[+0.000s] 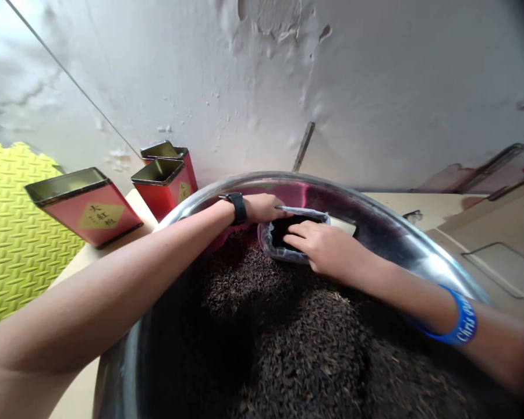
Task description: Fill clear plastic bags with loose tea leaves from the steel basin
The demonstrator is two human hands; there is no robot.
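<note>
A large metal basin (332, 185) holds a heap of dark, dry tea leaves (314, 349). Near its far side is a rectangular container lined with a clear plastic bag (290, 254), its walls mostly hidden, with dark leaves inside. My left hand (264, 208), a black watch on the wrist, is closed on the left far edge of the lined container, thumb over the rim. My right hand (327, 247) reaches in from the right with its fingers extended, the tips on the dark leaves in the opening. A blue wristband (460, 320) is on my right wrist.
Red, lidless tea tins (100, 215) with yellow labels stand left of the basin, two of them close together near the wall (244, 116). Yellow foam matting (21, 233) lies at far left. A pale flat-topped object (344, 226) sits just behind my right hand.
</note>
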